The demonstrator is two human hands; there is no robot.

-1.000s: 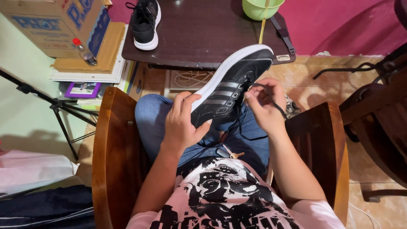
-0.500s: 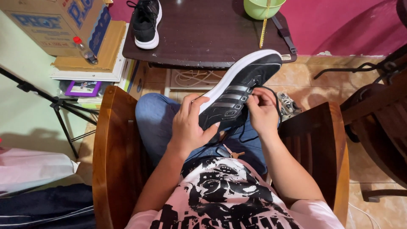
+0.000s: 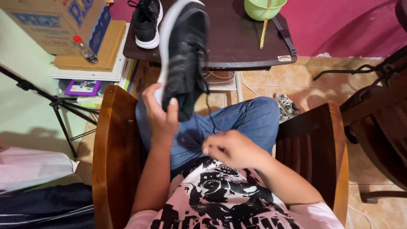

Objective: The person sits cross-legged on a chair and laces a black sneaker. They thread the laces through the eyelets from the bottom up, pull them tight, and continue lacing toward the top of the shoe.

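My left hand [image 3: 160,113] grips the heel of a black sneaker with a white sole [image 3: 183,55] and holds it up over my lap, toe pointing away toward the dark table [image 3: 237,46]. Its laces hang loose. My right hand [image 3: 231,148] rests low over my jeans near my shirt, fingers loosely curled, holding nothing that I can see. A second black sneaker [image 3: 147,22] stands on the table's left end.
I sit in a wooden armchair [image 3: 108,157]. A green bowl [image 3: 263,7] and a yellow strip lie on the table. Cardboard boxes [image 3: 55,25], a small bottle and a tripod leg [image 3: 55,101] are at left. Another chair [image 3: 377,110] stands right; small shoes [image 3: 287,105] lie on the tiled floor.
The sneaker has been lifted and turned from lying across my lap to held up by my left hand alone. My right hand let go of the laces and dropped toward my lap.
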